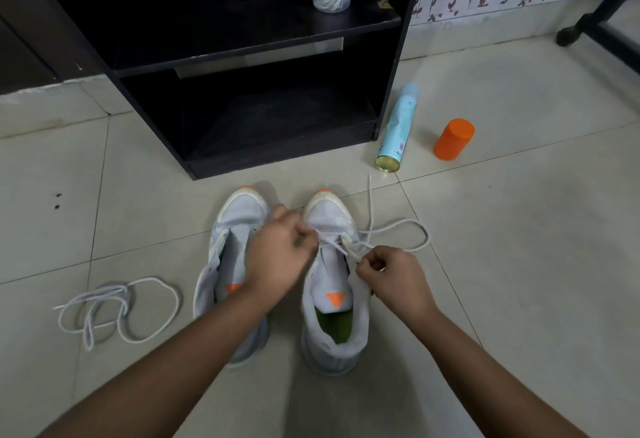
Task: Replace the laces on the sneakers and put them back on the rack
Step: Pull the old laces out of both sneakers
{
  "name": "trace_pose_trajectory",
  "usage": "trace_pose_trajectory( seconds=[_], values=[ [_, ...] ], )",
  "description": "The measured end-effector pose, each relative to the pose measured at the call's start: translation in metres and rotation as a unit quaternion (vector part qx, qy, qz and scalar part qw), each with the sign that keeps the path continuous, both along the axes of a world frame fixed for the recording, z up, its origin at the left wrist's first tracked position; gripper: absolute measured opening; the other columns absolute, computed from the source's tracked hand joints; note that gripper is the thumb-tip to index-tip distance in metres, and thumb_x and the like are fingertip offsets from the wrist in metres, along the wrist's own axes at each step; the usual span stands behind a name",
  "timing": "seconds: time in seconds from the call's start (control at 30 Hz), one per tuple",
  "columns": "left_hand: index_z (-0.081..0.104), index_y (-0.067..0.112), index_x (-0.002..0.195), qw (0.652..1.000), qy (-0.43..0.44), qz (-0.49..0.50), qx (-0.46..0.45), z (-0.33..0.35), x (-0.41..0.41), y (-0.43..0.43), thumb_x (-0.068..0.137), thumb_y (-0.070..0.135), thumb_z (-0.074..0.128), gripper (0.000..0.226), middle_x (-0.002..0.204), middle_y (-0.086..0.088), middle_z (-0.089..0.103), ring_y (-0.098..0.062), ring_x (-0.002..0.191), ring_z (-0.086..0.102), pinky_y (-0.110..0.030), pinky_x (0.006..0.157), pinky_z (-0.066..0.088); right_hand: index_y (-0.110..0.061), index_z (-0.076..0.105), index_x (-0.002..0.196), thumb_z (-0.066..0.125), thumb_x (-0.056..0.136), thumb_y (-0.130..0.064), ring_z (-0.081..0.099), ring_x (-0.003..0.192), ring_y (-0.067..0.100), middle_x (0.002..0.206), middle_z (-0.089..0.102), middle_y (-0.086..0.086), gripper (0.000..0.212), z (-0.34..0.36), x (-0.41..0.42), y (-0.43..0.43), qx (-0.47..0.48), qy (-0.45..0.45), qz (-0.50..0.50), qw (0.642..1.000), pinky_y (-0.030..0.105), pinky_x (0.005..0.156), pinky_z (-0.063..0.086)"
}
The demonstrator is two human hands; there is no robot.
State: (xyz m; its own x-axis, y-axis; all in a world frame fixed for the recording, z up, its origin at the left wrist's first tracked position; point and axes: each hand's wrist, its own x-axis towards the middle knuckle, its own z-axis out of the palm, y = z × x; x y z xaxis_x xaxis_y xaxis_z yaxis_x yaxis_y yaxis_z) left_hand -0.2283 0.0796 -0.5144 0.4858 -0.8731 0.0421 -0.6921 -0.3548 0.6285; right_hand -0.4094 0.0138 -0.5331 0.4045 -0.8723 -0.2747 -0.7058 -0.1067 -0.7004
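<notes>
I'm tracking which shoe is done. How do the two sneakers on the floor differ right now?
The right sneaker has a white lace through its front eyelets, pinched by the left hand and right hand; the left sneaker shows no lace. The right sneaker's green insole is visible; the left sneaker's opening is hidden under the left forearm. Both are pale grey with orange toe tips, toes toward the black rack.

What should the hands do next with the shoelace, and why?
Probably the right hand should poke the white cord lace end it pinches through the next eyelet up the pale grey mesh sneaker on the right. Only the rows near its toe look laced, the left hand pinches the other side, and a long slack loop trails beside it.
</notes>
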Motion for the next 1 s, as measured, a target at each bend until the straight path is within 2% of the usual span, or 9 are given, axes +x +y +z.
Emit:
trace_pose_trajectory(
  seconds=[0.13, 0.27, 0.37, 0.53, 0.63, 0.77, 0.83, 0.9, 1.0],
  values=[
    [0.066, 0.014, 0.083, 0.996, -0.027, 0.081, 0.031, -0.001, 0.043, 0.003, 0.081, 0.019, 0.065, 0.006, 0.096, 0.001, 0.052, -0.024, 0.08, 0.058, -0.025, 0.068, 0.036, -0.015, 0.062, 0.068, 0.063, 0.08, -0.027, 0.059, 0.06, 0.016, 0.062, 0.062, 0.001, 0.017, 0.001, 0.003, 0.0, -0.004, 0.009, 0.014, 1.0, 0.029, 0.055, 0.043],
    [0.068, 0.025, 0.111, 0.99, -0.108, -0.09, 0.007, -0.001, 0.021, 0.001, 0.088, 0.032, 0.055, 0.027, 0.111, 0.003, 0.057, -0.021, 0.104, 0.051, -0.033, 0.085, 0.043, -0.016, 0.062, 0.069, 0.063, 0.083, -0.031, 0.052, 0.054, 0.012, 0.061, 0.06, 0.0, 0.021, 0.002, 0.007, 0.001, -0.019, 0.023, 0.032, 0.999, 0.024, 0.051, 0.038],
    [0.064, 0.032, 0.117, 0.962, -0.173, -0.203, 0.06, 0.0, -0.012, -0.005, 0.093, 0.038, 0.049, 0.03, 0.119, 0.011, 0.057, -0.016, 0.116, 0.047, -0.034, 0.095, 0.034, -0.017, 0.062, 0.069, 0.063, 0.083, -0.035, 0.053, 0.055, 0.013, 0.062, 0.06, -0.001, 0.023, 0.001, 0.006, 0.001, -0.024, 0.025, 0.028, 0.999, 0.027, 0.051, 0.039],
    [0.066, 0.026, 0.113, 0.936, -0.27, -0.192, 0.117, 0.001, -0.015, -0.011, 0.096, 0.039, 0.042, 0.032, 0.115, 0.005, 0.058, -0.019, 0.113, 0.047, -0.034, 0.095, 0.03, -0.013, 0.063, 0.07, 0.061, 0.082, -0.033, 0.056, 0.058, 0.016, 0.062, 0.061, 0.001, 0.023, 0.0, 0.006, 0.0, -0.021, 0.014, 0.021, 0.999, 0.029, 0.052, 0.041],
    [0.068, 0.023, 0.103, 0.952, -0.213, -0.189, 0.115, 0.002, -0.011, -0.009, 0.094, 0.038, 0.045, 0.029, 0.11, 0.006, 0.059, -0.019, 0.107, 0.051, -0.034, 0.09, 0.036, -0.015, 0.063, 0.068, 0.063, 0.082, -0.032, 0.054, 0.055, 0.013, 0.06, 0.06, 0.0, 0.021, 0.0, 0.006, 0.001, -0.012, 0.011, 0.019, 1.0, 0.028, 0.053, 0.041],
    [0.065, 0.015, 0.075, 0.99, -0.133, -0.034, 0.024, 0.008, 0.026, -0.002, 0.078, 0.032, 0.058, 0.019, 0.092, -0.001, 0.06, -0.024, 0.084, 0.057, -0.034, 0.07, 0.047, -0.016, 0.062, 0.067, 0.062, 0.081, -0.028, 0.054, 0.055, 0.013, 0.06, 0.06, 0.001, 0.019, 0.001, 0.003, 0.0, 0.001, 0.007, 0.011, 1.0, 0.027, 0.053, 0.041],
    [0.067, 0.013, 0.08, 0.976, -0.186, 0.015, 0.108, 0.013, 0.046, -0.002, 0.079, 0.033, 0.06, 0.022, 0.098, -0.004, 0.061, -0.027, 0.089, 0.056, -0.034, 0.072, 0.046, -0.015, 0.063, 0.069, 0.062, 0.081, -0.027, 0.055, 0.056, 0.014, 0.061, 0.061, 0.0, 0.017, 0.001, 0.003, 0.0, -0.005, 0.01, 0.015, 1.0, 0.027, 0.053, 0.04],
    [0.067, 0.015, 0.098, 0.961, -0.222, 0.007, 0.165, 0.013, 0.05, -0.003, 0.082, 0.033, 0.058, 0.026, 0.111, -0.005, 0.059, -0.029, 0.101, 0.053, -0.037, 0.079, 0.044, -0.014, 0.063, 0.07, 0.062, 0.082, -0.027, 0.054, 0.056, 0.014, 0.062, 0.061, 0.001, 0.017, 0.001, 0.004, 0.0, -0.01, 0.013, 0.019, 1.0, 0.027, 0.054, 0.041],
    [0.063, 0.025, 0.118, 0.97, -0.206, -0.104, 0.082, 0.008, 0.027, -0.003, 0.085, 0.026, 0.058, 0.033, 0.123, 0.003, 0.056, -0.024, 0.112, 0.05, -0.036, 0.088, 0.038, -0.017, 0.063, 0.07, 0.063, 0.082, -0.028, 0.053, 0.055, 0.013, 0.061, 0.061, -0.001, 0.017, 0.001, 0.007, 0.0, -0.012, 0.017, 0.029, 0.999, 0.028, 0.054, 0.043]
  ],
)
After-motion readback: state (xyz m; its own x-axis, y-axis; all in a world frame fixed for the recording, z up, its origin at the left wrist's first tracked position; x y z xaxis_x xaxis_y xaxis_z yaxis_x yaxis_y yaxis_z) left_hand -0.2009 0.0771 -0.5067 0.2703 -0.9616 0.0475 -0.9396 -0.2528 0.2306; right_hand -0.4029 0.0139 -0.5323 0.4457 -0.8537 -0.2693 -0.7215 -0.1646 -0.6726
